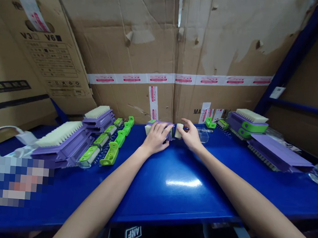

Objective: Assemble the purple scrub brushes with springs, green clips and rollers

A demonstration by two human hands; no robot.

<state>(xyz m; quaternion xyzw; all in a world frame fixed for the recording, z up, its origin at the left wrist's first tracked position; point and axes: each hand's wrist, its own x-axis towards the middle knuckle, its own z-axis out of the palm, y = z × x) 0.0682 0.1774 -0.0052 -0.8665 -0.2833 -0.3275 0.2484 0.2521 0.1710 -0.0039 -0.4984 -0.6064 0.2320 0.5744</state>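
**Brace-and-pinch, back of tabletop [148, 180]**
Left hand [157, 135]: grip curled over purple brush piece [147, 129], likely stopping it sliding. Right hand [191, 136]: grip nearly closed, cream block [179, 131] pinched just beside it. Green clips [121, 138] lined up left, presumably for reach.

Both forearms bare, reaching fwd & converging nr ctr. L forearm [115, 185] slants up to the R; L hand [157, 136] lies palm-down, fingers bent, thumb apart on the near side. R forearm [241, 191] slants up to the L; R hand [190, 134] points inward, thumb below index. Hands close tog., not touching.
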